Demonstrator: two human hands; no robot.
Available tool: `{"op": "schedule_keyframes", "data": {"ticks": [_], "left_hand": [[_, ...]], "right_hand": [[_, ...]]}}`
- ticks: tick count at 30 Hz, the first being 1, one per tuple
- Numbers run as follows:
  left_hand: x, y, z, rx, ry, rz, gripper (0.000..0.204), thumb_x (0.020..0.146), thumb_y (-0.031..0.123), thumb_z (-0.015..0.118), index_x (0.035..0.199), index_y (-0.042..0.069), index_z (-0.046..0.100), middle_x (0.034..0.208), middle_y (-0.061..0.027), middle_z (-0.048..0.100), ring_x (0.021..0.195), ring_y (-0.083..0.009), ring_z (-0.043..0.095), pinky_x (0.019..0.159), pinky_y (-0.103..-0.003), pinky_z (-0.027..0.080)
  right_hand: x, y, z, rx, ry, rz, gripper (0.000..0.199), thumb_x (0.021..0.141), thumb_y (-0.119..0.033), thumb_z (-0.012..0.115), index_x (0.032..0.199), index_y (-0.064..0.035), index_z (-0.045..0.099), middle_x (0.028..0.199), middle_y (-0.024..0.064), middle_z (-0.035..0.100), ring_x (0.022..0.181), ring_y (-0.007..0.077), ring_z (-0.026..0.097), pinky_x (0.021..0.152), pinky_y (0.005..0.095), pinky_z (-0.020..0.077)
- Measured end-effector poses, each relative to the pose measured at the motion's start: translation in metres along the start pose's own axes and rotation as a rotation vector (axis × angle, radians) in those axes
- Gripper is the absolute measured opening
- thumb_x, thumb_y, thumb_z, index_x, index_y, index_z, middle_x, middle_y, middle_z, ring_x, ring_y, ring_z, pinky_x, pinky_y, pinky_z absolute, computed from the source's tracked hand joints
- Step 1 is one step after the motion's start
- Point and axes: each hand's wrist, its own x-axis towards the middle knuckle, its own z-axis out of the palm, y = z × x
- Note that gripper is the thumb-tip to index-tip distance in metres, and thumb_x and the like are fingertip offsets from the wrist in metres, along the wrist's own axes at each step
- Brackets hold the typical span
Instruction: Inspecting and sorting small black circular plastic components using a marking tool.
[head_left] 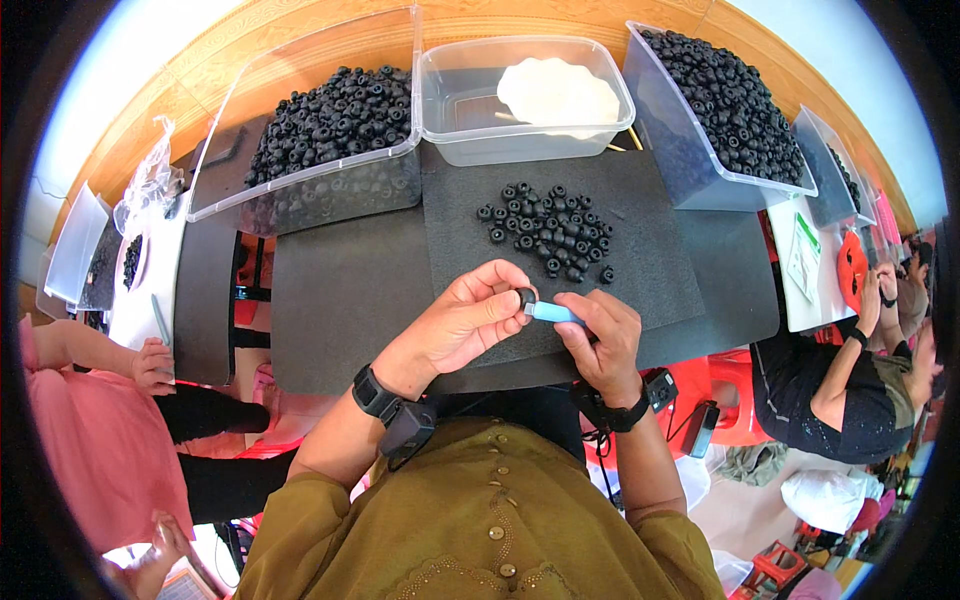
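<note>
Between the thumb and fingers of my left hand (465, 325) is a small black ring-shaped part (526, 298). My right hand (606, 342) grips a flat light-blue tool (555, 313), whose pale tip meets the black part. I cannot make out the tip's exact shape. Both hands are over the near part of a dark mat (655, 290). Just beyond them lies a loose pile of similar black parts (550, 232), rounded and with holes through the middle.
Two see-through bins heaped with black parts, a left bin (305, 185) and a right bin (700, 165), flank a shallower plastic box (480, 150) holding a cream-coloured piece (560, 92). People sit at both sides: a pink-clad person (95, 430) left, a dark-clad person (830, 400) right.
</note>
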Motion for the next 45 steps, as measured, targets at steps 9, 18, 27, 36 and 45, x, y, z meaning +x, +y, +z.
{"op": "schedule_keyframes", "data": {"ticks": [9, 18, 27, 36, 45], "left_hand": [[-0.002, 0.003, 0.005, 0.109, -0.033, 0.018, 0.014, 0.091, 0.007, 0.066, 0.104, 0.007, 0.06, 0.095, -0.003, 0.065, 0.084, -0.0099, 0.063, 0.074, -0.022, 0.053], [-0.005, 0.004, 0.012, 0.147, -0.056, 0.033, 0.014, 0.092, 0.008, 0.065, 0.105, 0.006, 0.059, 0.099, -0.0034, 0.064, 0.084, -0.0096, 0.063, 0.075, -0.024, 0.054], [0.014, -0.018, 0.021, 0.547, 0.068, 0.092, 0.016, 0.093, 0.009, 0.065, 0.106, 0.002, 0.058, 0.102, -0.0075, 0.066, 0.089, -0.013, 0.065, 0.08, -0.026, 0.054], [0.01, -0.007, 0.042, 0.711, -0.005, 0.116, 0.013, 0.089, -0.001, 0.064, 0.101, 0.0, 0.063, 0.097, -0.0051, 0.067, 0.088, -0.0095, 0.063, 0.08, -0.027, 0.052], [-0.009, 0.135, 0.04, 2.056, 0.795, 1.122, 0.027, 0.079, -0.002, 0.068, 0.104, 0.007, 0.065, 0.119, -0.0117, 0.059, 0.109, -0.0254, 0.057, 0.096, -0.037, 0.044]], "right_hand": [[-0.002, 0.003, 0.0, -0.009, -0.014, 0.012, 0.021, 0.08, -0.016, 0.073, 0.096, -0.0038, 0.068, 0.069, 0.0098, 0.06, 0.058, 0.0243, 0.058, 0.053, 0.0348, 0.044], [-0.007, 0.013, -0.003, 0.28, 0.197, 0.364, 0.024, 0.09, -0.021, 0.065, 0.099, 0.0008, 0.065, 0.072, 0.0067, 0.059, 0.062, 0.0141, 0.053, 0.057, 0.0282, 0.0411], [-0.008, 0.015, -0.01, 0.443, 0.003, 0.334, 0.04, 0.081, -0.034, 0.074, 0.1, -0.0001, 0.064, 0.07, 0.0024, 0.056, 0.062, 0.0111, 0.051, 0.056, 0.0265, 0.0393], [-0.007, 0.015, -0.008, 0.45, 0.057, 0.35, 0.027, 0.083, -0.023, 0.073, 0.098, -0.002, 0.067, 0.072, 0.0023, 0.059, 0.063, 0.0088, 0.052, 0.058, 0.0237, 0.0393], [-0.007, 0.011, -0.006, 0.406, 0.138, 0.357, 0.022, 0.088, -0.017, 0.067, 0.1, 0.001, 0.066, 0.078, 0.0023, 0.063, 0.067, 0.0066, 0.05, 0.061, 0.0226, 0.039]]}}
